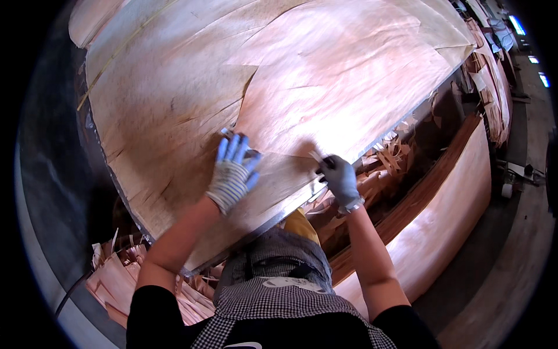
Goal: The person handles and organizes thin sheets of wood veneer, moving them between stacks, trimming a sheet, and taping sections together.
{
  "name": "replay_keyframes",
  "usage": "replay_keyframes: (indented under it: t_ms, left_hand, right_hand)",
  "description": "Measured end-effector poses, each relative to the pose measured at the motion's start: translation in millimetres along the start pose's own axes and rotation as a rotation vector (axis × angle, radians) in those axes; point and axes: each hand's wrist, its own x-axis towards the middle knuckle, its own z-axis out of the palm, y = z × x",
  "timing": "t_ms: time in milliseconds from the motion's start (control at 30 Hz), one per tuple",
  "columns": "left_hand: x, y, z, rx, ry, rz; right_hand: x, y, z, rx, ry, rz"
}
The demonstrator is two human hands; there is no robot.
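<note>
A wide, pale pinkish wood veneer sheet (343, 75) lies on top of a table-height surface, overlapping a tanner sheet (157, 122). My left hand (231, 171), in a blue-and-white striped knit glove, rests on the veneer with its fingers stretched out. At its fingertips is a small whitish thing (226, 132), too small to name. My right hand (340, 177), in a grey-blue glove with dark fingertips, is closed near the front right edge of the sheets. A thin pale piece (315, 156) sticks out from its fingers; its kind cannot be made out.
A thin yellow strip (125, 43) crosses the sheets at the far left. Torn veneer scraps (389, 160) fill the gap at the right, beside a tall stack of veneer (442, 203). More scraps (119, 279) lie low at the left. The table's metal edge (273, 220) runs before my waist.
</note>
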Motion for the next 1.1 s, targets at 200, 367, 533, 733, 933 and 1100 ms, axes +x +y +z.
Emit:
replay_keyframes:
  t_ms: [200,367,533,733,933,1100]
  left_hand:
    - [61.4,93.4,53.3,-0.073,-0.004,0.030]
    - [96.0,116.4,61.4,-0.058,-0.096,0.307]
    - [84.2,115.0,58.1,-0.003,-0.046,0.300]
    - [101.5,133.9,40.7,-0.150,0.108,0.007]
    - [84.9,56.1,5.7,0.028,0.454,-0.463]
    - [92.3,-33.9,5.6,0.022,0.670,-0.697]
  right_hand:
    - [1.8,51.1,-20.4,0.380,0.036,0.161]
    - [18.3,79.1,-7.4,0.080,0.189,0.023]
    - [1.0,64.9,-50.4,-0.706,0.097,-0.190]
    - [50.6,157.0,-248.3,-0.115,0.194,0.006]
    - [88.6,-52.4,-216.6,0.012,-0.250,-0.163]
    - [155.7,-165.0,-65.8,-0.153,-0.520,-0.178]
